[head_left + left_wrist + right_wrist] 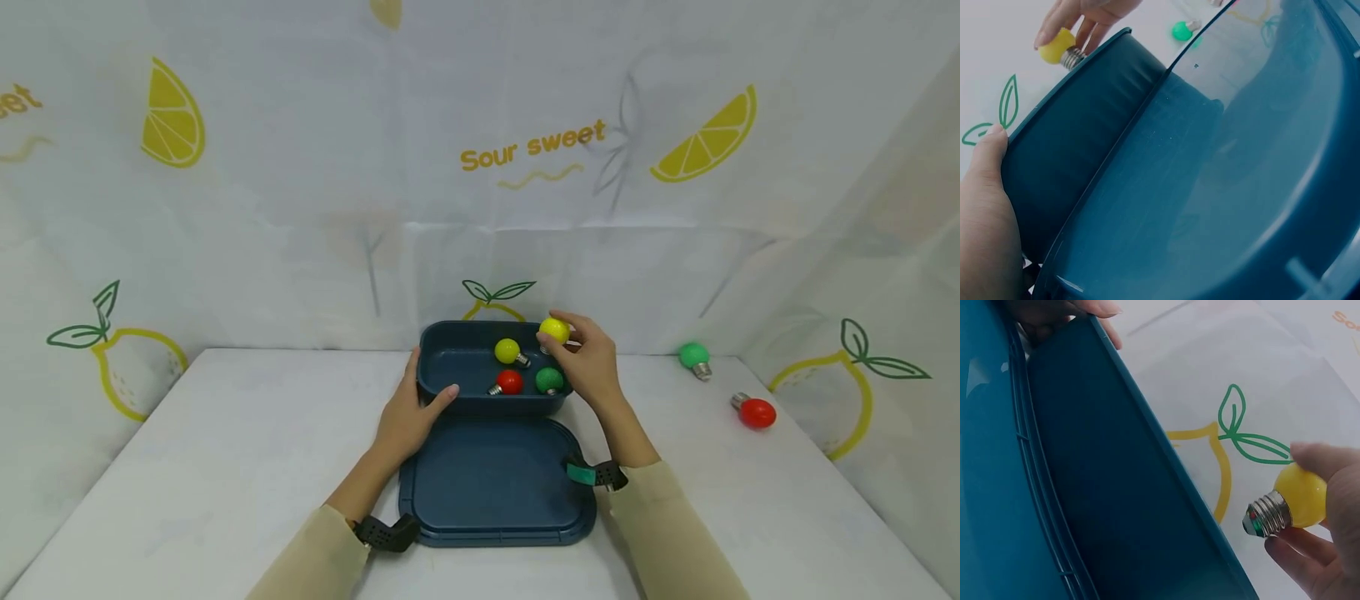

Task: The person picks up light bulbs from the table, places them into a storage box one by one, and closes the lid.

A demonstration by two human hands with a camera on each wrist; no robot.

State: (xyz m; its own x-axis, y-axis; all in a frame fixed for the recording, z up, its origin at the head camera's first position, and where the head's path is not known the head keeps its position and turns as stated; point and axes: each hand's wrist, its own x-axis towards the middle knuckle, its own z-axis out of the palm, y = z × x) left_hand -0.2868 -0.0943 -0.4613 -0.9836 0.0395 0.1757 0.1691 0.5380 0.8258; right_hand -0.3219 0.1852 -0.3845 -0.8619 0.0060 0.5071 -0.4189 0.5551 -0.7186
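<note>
A dark blue box (pixel 495 406) holds a yellow bulb (pixel 507 351), a red bulb (pixel 511 382) and a green bulb (pixel 549 381). My left hand (pixel 407 417) grips the box at its left end, with the thumb across the front wall; in the left wrist view that thumb lies at the rim. Above the box's right end, my right hand (pixel 592 354) pinches another yellow bulb (pixel 555 330) between thumb and fingers. The right wrist view shows this bulb's (pixel 1300 495) metal screw base pointing away from the palm, beyond the box's rim.
The dark blue lid (pixel 495 479) lies flat in front of the box. Over on the right side of the white table (pixel 277 450) lie a green bulb (pixel 693 357) and a red bulb (pixel 757 413). A lemon-printed sheet (pixel 315 167) hangs behind the table.
</note>
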